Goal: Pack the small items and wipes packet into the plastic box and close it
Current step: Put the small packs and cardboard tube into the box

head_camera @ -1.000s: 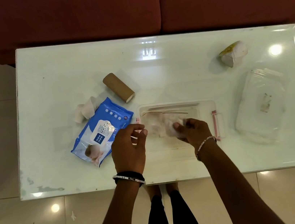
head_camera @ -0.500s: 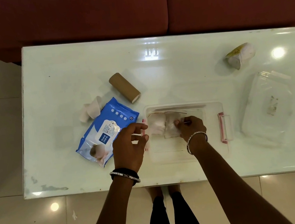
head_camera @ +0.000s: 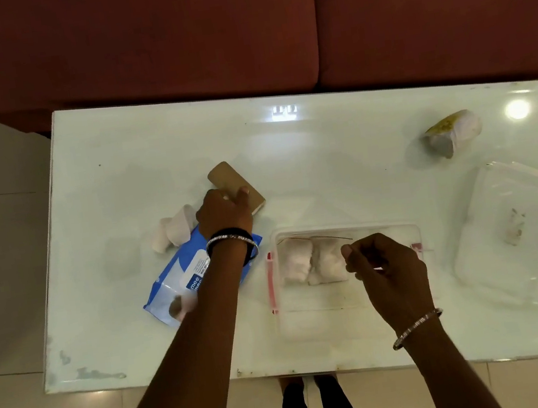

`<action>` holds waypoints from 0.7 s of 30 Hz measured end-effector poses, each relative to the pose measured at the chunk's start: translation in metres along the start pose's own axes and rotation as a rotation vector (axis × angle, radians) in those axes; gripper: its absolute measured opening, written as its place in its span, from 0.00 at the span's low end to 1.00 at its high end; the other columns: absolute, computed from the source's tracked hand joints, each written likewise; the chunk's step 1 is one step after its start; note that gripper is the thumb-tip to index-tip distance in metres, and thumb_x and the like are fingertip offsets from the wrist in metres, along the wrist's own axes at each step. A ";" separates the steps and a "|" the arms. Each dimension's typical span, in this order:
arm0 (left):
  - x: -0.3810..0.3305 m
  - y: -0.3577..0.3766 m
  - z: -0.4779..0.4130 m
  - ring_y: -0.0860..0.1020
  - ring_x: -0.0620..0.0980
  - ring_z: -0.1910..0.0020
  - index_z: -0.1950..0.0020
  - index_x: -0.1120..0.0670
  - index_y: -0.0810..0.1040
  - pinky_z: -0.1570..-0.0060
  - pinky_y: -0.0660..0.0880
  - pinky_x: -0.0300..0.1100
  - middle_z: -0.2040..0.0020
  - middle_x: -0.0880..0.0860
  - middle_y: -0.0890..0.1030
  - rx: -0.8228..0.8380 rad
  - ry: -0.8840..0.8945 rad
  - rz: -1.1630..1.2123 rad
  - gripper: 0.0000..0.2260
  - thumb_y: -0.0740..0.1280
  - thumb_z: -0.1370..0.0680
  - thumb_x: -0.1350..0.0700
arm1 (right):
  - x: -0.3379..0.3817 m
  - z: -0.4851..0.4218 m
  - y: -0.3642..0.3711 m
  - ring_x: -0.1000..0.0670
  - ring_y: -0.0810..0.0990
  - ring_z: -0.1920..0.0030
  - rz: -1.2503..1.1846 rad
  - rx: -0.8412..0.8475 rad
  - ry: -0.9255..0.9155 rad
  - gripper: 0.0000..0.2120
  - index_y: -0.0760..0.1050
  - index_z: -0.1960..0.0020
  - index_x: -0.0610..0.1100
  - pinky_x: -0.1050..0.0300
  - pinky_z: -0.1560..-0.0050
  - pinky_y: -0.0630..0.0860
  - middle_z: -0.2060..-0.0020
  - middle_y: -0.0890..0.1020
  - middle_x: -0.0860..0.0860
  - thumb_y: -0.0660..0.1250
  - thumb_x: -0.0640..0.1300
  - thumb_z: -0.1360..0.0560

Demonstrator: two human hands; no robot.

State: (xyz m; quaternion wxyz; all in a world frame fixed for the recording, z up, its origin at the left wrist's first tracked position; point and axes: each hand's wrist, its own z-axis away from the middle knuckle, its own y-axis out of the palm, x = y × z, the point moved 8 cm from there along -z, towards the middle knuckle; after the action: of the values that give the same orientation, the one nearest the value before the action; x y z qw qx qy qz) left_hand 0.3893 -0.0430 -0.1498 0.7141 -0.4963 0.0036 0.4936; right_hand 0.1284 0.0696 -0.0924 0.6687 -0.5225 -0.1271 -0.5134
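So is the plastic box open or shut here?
Open. The plastic box carries no lid; white rolls show inside, and the clear lid lies apart on the table.

The surface (head_camera: 324, 161) is glossy white and mirrors the lights. The plastic box (head_camera: 343, 226) and its lid (head_camera: 506, 232) are clear, smooth plastic; the wipes packet (head_camera: 180, 271) is shiny blue film. The cardboard tube (head_camera: 226, 178) is matt brown

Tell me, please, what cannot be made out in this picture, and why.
Head view:
Whether the left hand grips the cardboard tube or only touches it: the hand's back hides its fingers.
The wipes packet label: the left forearm covers part.
Right part of the plastic box: the right hand hides it; whether that hand pinches anything is too small.
The white and yellow thing: too blurred to name.
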 end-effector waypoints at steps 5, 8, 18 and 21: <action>-0.013 0.021 -0.022 0.76 0.61 0.42 0.40 0.61 0.73 0.45 0.74 0.54 0.42 0.61 0.79 -0.004 -0.059 -0.195 0.27 0.68 0.28 0.42 | 0.007 -0.012 -0.011 0.57 0.83 0.67 -0.126 -0.057 -0.017 0.07 0.78 0.60 0.47 0.65 0.64 0.78 0.69 0.84 0.53 0.70 0.48 0.25; -0.011 0.027 -0.029 0.78 0.61 0.45 0.41 0.60 0.75 0.49 0.75 0.52 0.44 0.59 0.80 -0.010 -0.115 -0.174 0.28 0.70 0.31 0.40 | 0.003 -0.021 -0.022 0.53 0.85 0.68 -0.255 -0.096 0.006 0.06 0.78 0.59 0.49 0.61 0.62 0.80 0.67 0.85 0.51 0.71 0.48 0.25; -0.018 0.023 0.000 0.83 0.52 0.57 0.48 0.54 0.78 0.62 0.82 0.45 0.51 0.57 0.83 0.182 -0.029 0.466 0.18 0.76 0.33 0.48 | -0.018 -0.095 -0.118 0.47 0.83 0.68 -0.398 -0.442 0.057 0.06 0.80 0.55 0.41 0.55 0.67 0.82 0.68 0.83 0.45 0.71 0.45 0.25; -0.016 0.023 0.019 0.83 0.54 0.53 0.51 0.51 0.78 0.58 0.82 0.48 0.51 0.57 0.83 0.233 -0.015 0.549 0.14 0.76 0.32 0.49 | -0.049 -0.139 -0.146 0.44 0.83 0.64 -0.455 -0.547 0.229 0.09 0.79 0.50 0.36 0.58 0.71 0.80 0.65 0.82 0.44 0.69 0.42 0.25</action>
State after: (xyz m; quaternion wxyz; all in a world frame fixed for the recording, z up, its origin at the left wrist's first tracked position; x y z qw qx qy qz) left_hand 0.3560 -0.0404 -0.1487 0.6060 -0.3879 0.1889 0.6683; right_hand -0.0635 -0.0075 -0.1030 0.3833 -0.5794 -0.0223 -0.7190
